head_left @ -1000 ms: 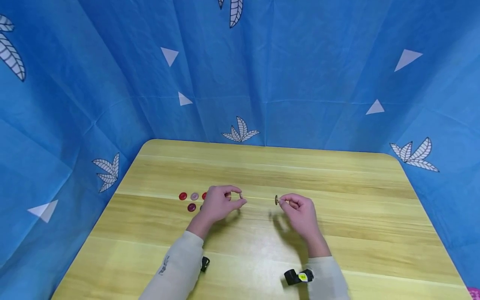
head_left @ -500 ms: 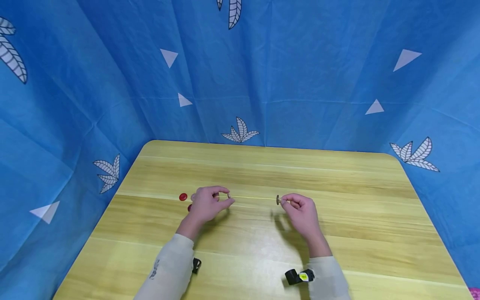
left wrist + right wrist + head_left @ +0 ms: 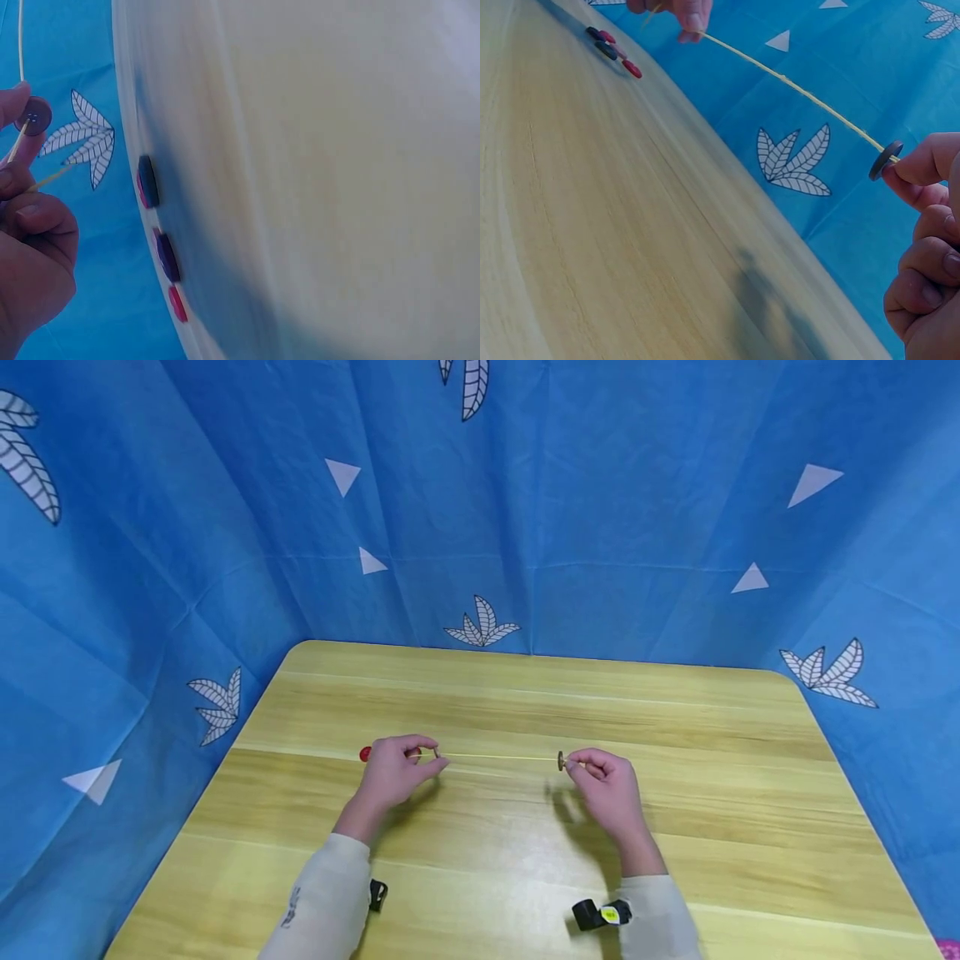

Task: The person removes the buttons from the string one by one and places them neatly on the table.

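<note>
A thin yellow string (image 3: 498, 757) runs taut between both hands above the table. My left hand (image 3: 390, 770) pinches a brownish button (image 3: 34, 116) threaded on the string, between thumb and index finger. Part of the string trails back into the left palm in the left wrist view. At the other end, my right hand (image 3: 611, 787) pinches the string right behind a dark button (image 3: 886, 160), which stands on edge against the fingertips. The right hand's other fingers are curled in.
Several loose red, pink and dark buttons lie on the wooden table (image 3: 480, 877) at left; a red button (image 3: 365, 753) shows beside the left hand, which hides the others in the head view. Blue curtain (image 3: 630, 527) surrounds the table. Black straps (image 3: 600, 914) sit by the sleeves.
My left hand has slid left with its button, widening the span of string between the two buttons and covering more loose buttons. The right hand has barely shifted right.
</note>
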Demonstrator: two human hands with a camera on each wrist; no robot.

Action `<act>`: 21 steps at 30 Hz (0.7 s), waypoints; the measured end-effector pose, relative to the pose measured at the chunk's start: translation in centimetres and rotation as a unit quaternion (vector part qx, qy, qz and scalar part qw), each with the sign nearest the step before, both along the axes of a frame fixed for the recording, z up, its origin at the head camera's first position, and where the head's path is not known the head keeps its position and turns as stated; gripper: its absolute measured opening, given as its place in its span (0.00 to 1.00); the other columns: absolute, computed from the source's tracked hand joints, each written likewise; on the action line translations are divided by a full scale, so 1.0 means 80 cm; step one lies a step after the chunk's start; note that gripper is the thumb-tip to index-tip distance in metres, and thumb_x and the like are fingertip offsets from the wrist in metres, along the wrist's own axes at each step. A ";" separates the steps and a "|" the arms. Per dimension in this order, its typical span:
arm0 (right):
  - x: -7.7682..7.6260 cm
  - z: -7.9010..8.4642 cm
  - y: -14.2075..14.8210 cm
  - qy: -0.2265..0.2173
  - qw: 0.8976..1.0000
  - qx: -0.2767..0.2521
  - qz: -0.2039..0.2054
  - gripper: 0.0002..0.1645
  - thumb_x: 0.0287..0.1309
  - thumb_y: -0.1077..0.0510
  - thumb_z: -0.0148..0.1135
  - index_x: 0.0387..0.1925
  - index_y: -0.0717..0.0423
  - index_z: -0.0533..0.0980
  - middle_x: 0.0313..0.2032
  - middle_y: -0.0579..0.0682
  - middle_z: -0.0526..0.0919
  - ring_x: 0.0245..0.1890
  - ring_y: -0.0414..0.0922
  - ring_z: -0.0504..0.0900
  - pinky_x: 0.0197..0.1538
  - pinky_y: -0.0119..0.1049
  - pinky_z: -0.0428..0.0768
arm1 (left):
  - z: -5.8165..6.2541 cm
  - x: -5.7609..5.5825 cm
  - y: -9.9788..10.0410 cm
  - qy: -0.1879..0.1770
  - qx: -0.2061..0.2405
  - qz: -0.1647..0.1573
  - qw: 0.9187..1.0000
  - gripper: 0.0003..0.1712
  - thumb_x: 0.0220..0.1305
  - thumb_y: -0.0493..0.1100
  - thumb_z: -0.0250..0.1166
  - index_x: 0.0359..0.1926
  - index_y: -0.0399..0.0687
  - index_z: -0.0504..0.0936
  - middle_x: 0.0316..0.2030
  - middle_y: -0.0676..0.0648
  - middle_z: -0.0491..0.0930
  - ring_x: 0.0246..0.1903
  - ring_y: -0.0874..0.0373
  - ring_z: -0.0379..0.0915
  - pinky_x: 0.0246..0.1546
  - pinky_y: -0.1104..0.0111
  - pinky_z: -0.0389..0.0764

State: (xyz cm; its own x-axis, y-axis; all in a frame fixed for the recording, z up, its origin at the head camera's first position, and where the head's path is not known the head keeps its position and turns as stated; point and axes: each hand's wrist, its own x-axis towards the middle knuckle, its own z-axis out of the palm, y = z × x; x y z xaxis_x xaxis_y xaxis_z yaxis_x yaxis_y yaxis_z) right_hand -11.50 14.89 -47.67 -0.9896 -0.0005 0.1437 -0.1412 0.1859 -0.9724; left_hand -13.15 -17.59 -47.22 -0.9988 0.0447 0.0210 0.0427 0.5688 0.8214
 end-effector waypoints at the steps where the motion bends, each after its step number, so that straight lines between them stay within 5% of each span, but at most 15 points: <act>1: -0.002 -0.007 0.002 -0.003 1.000 -0.003 -0.004 0.03 0.60 0.71 0.64 0.32 0.68 0.84 0.12 0.40 0.57 0.14 0.35 0.55 0.24 0.30 0.64 | -0.001 0.000 -0.003 0.000 0.001 0.003 1.000 0.17 0.55 0.48 0.78 0.43 0.45 0.89 0.20 0.50 0.72 0.18 0.58 0.61 0.16 0.71 0.62; 5: -0.005 -0.013 0.005 0.003 1.000 -0.009 -0.013 0.03 0.60 0.70 0.65 0.32 0.67 0.84 0.12 0.41 0.58 0.14 0.35 0.55 0.24 0.30 0.63 | -0.002 0.002 -0.014 0.005 0.005 0.013 1.000 0.16 0.55 0.46 0.78 0.42 0.43 0.89 0.28 0.48 0.81 0.21 0.59 0.70 0.17 0.71 0.68; 10: -0.004 -0.013 0.006 0.009 1.000 -0.014 -0.021 0.03 0.60 0.69 0.66 0.31 0.66 0.84 0.12 0.41 0.58 0.14 0.35 0.55 0.23 0.30 0.63 | -0.003 0.005 -0.026 0.014 -0.011 0.020 1.000 0.15 0.56 0.46 0.77 0.41 0.43 0.89 0.14 0.50 0.68 0.14 0.60 0.59 0.15 0.71 0.60; 21: -0.002 -0.010 0.006 0.000 1.000 -0.017 -0.022 0.04 0.59 0.71 0.65 0.31 0.65 0.84 0.11 0.42 0.59 0.13 0.35 0.56 0.21 0.29 0.61 | -0.003 0.008 -0.044 0.029 -0.017 0.026 0.999 0.17 0.55 0.46 0.78 0.42 0.41 0.89 0.13 0.53 0.63 0.14 0.61 0.56 0.19 0.70 0.63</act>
State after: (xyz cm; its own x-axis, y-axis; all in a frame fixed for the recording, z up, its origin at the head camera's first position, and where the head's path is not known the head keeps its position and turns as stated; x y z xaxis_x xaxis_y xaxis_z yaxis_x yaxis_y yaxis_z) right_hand -11.68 15.40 -48.48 -0.9884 0.0483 0.1438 -0.1346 0.1583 -0.9782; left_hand -12.49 -21.09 -47.49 -0.9970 -0.0059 0.0776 0.0586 0.5996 0.7981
